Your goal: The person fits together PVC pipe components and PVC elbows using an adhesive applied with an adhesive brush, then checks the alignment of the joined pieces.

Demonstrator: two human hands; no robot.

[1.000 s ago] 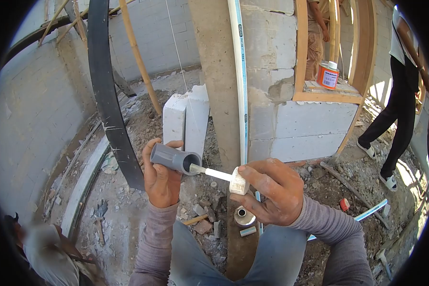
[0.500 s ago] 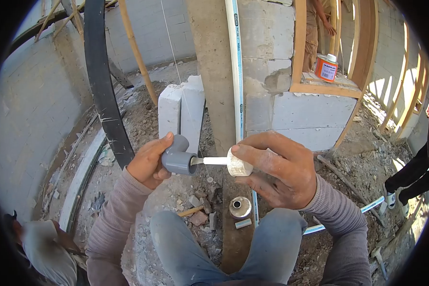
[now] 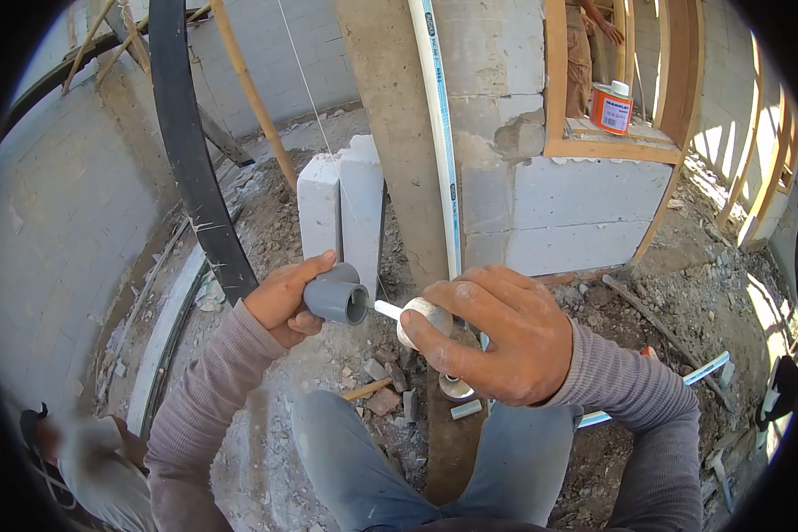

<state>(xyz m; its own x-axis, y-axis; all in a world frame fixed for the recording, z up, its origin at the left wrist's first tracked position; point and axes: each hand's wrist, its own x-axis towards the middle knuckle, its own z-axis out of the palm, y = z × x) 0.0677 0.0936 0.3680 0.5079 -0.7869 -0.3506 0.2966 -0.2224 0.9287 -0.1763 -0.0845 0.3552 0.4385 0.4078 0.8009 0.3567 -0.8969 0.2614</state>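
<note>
Far left, down in the corner, there's another person (image 3: 89,461) crouched low, mostly blurred, well apart from your hands. Above them a wide black curved strip (image 3: 186,151) arcs up along the block wall, with a bamboo pole (image 3: 253,97) leaning just to its right.

Your left hand (image 3: 284,301) is wrapped around a grey PVC elbow fitting (image 3: 335,297), thumb on top, fingers underneath, with the open socket facing right toward your other hand. Behind it, two white blocks (image 3: 341,208) stand upright on the rubble.

Poking into that socket is a thin white applicator stick (image 3: 388,309), and it runs back to a white cap (image 3: 423,317) that your right hand (image 3: 496,341) is pinching between thumb and fingertips. So both hands are closed on something, and they sit close together, joined only by the stick reaching the fitting.

Right below your right hand, a small open can (image 3: 455,387) sits on the brown plank (image 3: 448,443) between your knees, partly hidden by the hand, with a short pipe offcut (image 3: 464,410) just beside it.

Behind that, a white pipe (image 3: 439,133) with blue print runs up the concrete column. Further right, an orange can (image 3: 612,106) stands on the wooden sill (image 3: 607,146) of the block wall, and another white pipe (image 3: 683,386) lies on the dirt past your right sleeve.
</note>
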